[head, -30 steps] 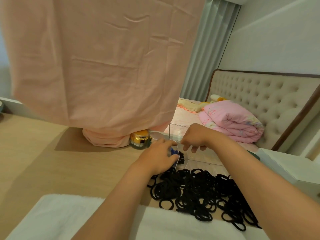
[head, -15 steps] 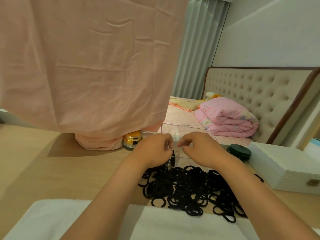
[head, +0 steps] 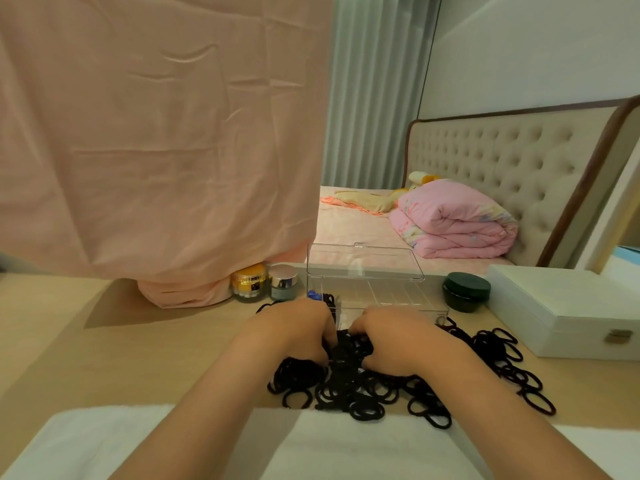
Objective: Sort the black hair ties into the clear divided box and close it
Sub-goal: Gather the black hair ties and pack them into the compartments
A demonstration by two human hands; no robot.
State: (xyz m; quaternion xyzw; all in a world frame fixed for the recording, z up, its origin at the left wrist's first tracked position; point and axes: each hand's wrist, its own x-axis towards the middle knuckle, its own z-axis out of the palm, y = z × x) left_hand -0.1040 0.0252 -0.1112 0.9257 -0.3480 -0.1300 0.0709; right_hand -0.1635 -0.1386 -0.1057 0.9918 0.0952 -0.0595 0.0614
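A big heap of black hair ties lies on the wooden desk in front of me. Behind it stands the clear divided box with its lid tipped up; a few black ties and something blue sit in its left compartment. My left hand and my right hand are side by side at the far edge of the heap, just in front of the box, fingers curled down into the ties. The fingertips are hidden among the ties.
Two cosmetic jars stand left of the box beside a draped pink cloth. A dark green round tin and a white case sit to the right. A white towel covers the near edge.
Both hands have come back from the box's left compartment down onto the heap of ties, and the view has tipped downward.
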